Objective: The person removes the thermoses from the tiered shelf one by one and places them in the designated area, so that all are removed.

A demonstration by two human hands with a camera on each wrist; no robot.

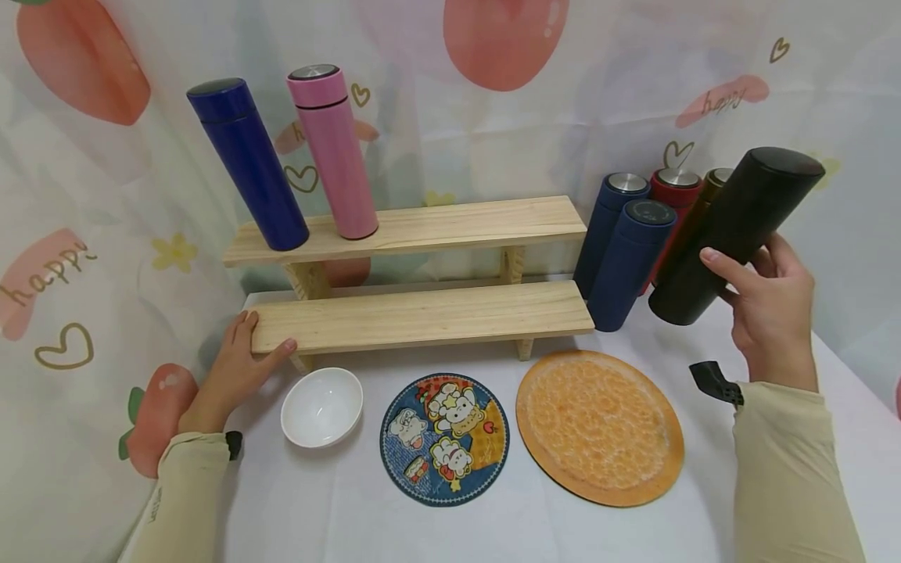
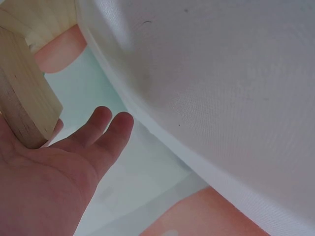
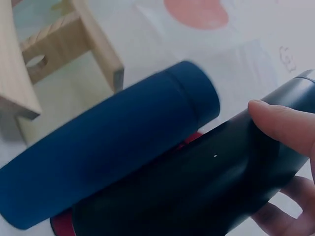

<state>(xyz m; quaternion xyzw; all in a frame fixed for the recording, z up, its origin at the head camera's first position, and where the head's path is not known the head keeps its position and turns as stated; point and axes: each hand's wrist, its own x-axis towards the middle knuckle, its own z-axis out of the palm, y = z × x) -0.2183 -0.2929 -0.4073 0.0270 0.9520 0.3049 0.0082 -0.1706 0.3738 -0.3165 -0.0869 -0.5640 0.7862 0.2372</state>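
My right hand (image 1: 777, 313) grips a black thermos flask (image 1: 735, 234) around its body, thumb in front. The flask leans with its top to the right, beside several other flasks; in the right wrist view, the black flask (image 3: 197, 182) overlaps a red one behind it. My left hand (image 1: 235, 371) rests against the left end of a two-tier wooden shelf's lower board (image 1: 422, 317), its thumb along the front edge. In the left wrist view, two fingers (image 2: 115, 135) extend loosely past the board's corner (image 2: 37, 118). A blue flask (image 1: 249, 164) and a pink flask (image 1: 334, 152) stand on the upper board (image 1: 457, 227).
Two dark blue flasks, the nearer one (image 1: 629, 266) at the shelf's right end, stand before a red flask (image 1: 676, 188) and a brown one (image 1: 718, 178). In front lie a white bowl (image 1: 322, 408), a round cartoon mat (image 1: 445, 439) and an orange round mat (image 1: 600, 428). Printed cloth (image 1: 422, 125) hangs behind.
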